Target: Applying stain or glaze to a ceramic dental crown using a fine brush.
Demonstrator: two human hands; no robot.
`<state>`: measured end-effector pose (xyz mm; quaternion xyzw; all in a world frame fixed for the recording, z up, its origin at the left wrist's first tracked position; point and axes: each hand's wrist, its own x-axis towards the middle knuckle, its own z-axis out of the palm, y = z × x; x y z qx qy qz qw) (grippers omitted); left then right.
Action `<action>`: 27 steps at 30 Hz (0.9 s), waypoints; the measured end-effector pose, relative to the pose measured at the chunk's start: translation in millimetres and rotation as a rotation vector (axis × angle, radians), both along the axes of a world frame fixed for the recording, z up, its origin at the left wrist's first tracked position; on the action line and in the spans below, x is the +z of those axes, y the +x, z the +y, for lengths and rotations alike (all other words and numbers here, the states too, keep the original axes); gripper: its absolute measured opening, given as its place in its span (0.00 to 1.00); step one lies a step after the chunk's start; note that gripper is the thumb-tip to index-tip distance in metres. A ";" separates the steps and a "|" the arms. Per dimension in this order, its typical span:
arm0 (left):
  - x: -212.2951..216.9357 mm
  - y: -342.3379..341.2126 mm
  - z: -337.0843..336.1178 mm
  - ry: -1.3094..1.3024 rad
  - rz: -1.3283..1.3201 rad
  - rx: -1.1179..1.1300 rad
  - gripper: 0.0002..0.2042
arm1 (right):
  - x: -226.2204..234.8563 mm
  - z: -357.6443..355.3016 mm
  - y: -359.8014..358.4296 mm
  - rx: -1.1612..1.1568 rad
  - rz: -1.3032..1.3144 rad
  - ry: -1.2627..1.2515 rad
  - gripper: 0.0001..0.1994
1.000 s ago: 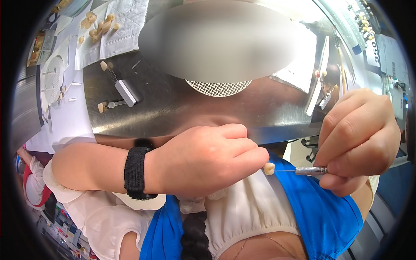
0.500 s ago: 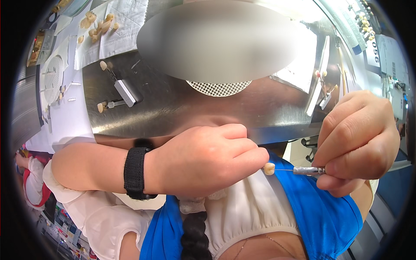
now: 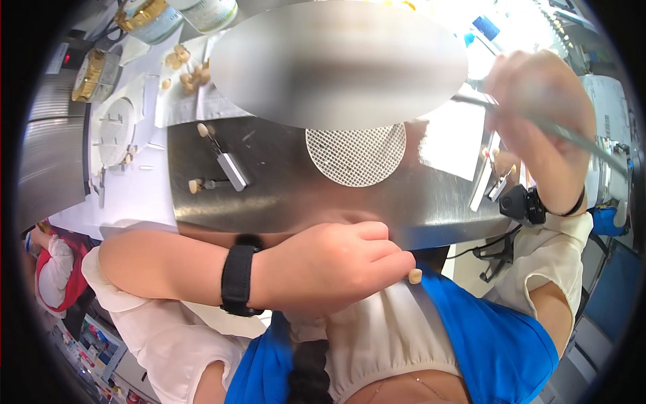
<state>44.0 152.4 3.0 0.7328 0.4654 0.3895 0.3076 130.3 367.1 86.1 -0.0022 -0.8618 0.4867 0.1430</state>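
My left hand [image 3: 336, 266] is closed in front of my chest, its fingertips at a small cream tooth crown [image 3: 415, 276]. The crown pokes out past the thumb and forefinger; how it is held is hidden behind the fingers. At the upper right, my right hand [image 3: 538, 101] is raised over the bright far end of the bench, smeared by motion. A long, thin grey-green rod or hose [image 3: 572, 137] crosses it, blurred. Whether the fingers grip this cannot be made out, and the silver instrument seen earlier does not show.
A round white mesh disc [image 3: 356, 156] lies on the steel bench [image 3: 282, 182]. Left of it rests a metal holder [image 3: 233, 172] with tooth crowns on its arms. More crowns [image 3: 195, 77] lie on a white cloth. A white round tray [image 3: 113, 131] and jars [image 3: 149, 21] stand further left.
My right hand has left the crown with the silver instrument and swung up and away to the far right. My left hand stays closed by the crown. The view has shifted, showing more bench.
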 end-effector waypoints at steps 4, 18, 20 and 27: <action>1.2 2.0 -1.0 -0.038 -0.001 -0.007 0.05 | -2.0 7.6 -15.5 -0.104 -0.133 -0.036 0.17; 1.6 3.2 -0.3 -0.028 -0.014 0.012 0.05 | -27.3 28.4 -21.0 -0.027 -0.078 0.036 0.15; 1.2 3.6 -0.3 -0.021 -0.015 0.022 0.04 | -27.4 28.0 -20.5 -0.017 -0.086 0.059 0.15; -0.1 4.3 -0.7 -0.017 -0.031 0.030 0.04 | -25.5 29.6 -21.8 0.005 -0.072 0.137 0.15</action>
